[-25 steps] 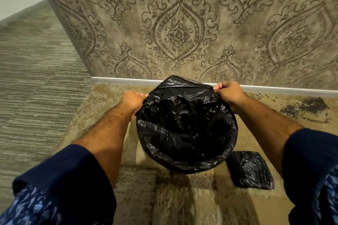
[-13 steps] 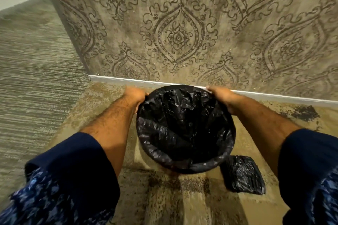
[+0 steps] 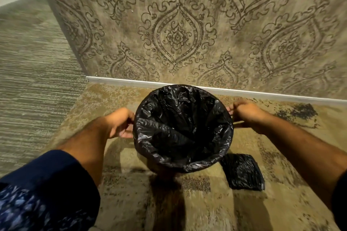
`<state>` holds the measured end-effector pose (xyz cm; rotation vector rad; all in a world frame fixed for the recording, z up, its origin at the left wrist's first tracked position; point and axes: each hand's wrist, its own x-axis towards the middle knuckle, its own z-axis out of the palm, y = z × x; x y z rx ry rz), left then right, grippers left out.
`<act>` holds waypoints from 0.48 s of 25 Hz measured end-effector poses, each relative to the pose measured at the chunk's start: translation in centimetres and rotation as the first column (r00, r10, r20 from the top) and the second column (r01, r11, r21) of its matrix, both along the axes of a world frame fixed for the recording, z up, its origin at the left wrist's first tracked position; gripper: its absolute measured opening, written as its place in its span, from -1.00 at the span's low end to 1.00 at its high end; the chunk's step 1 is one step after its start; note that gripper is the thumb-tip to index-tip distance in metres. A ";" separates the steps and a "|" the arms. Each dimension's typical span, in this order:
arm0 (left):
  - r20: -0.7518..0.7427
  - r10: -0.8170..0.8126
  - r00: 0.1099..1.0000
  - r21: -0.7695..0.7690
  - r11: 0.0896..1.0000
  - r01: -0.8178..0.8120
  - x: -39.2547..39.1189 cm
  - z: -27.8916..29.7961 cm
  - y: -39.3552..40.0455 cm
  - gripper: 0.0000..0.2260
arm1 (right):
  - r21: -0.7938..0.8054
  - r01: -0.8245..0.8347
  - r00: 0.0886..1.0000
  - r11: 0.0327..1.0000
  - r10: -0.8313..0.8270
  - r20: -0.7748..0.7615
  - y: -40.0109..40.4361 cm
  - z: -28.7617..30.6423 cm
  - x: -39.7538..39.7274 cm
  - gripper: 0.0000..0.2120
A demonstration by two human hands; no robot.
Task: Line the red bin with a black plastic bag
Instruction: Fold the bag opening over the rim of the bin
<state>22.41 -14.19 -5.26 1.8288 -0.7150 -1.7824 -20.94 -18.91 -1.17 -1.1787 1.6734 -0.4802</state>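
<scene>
**Bag seated over the rim**

At frame centre, the black plastic bag [image 3: 183,127] drapes over the red bin, hiding it entirely. The left hand [image 3: 119,123] and right hand [image 3: 244,111] flank its sides, fingers loosely curled against the plastic, apparently smoothing the overhang down; whether either pinches it cannot be told.

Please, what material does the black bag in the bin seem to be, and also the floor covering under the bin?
The black bag looks like thin plastic film, glossy: it shows many fine crinkles with shiny highlights. The floor covering under the bin looks like woven or tufted carpet, matte: a mottled tan, speckled texture without shine. Its exact fibre cannot be told.
</scene>
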 end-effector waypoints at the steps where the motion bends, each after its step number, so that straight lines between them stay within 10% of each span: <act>1: -0.052 -0.074 0.996 0.089 0.993 0.078 0.4 -0.6 0.9 -0.72 | 0.083 -0.053 0.998 0.995 0.054 -0.018 1.1 -0.3 -1.3 -0.80; 5: -0.269 -0.342 0.901 0.334 0.844 0.420 0.6 -0.8 2.6 -0.59 | 0.389 -0.260 0.961 0.884 0.200 0.190 5.1 -1.1 -2.9 -0.55; 12: -0.465 -0.408 0.786 0.363 0.721 0.590 -0.1 0.5 3.9 -0.68 | 0.314 -0.144 0.937 0.938 0.028 0.348 8.3 -3.9 -0.8 -0.64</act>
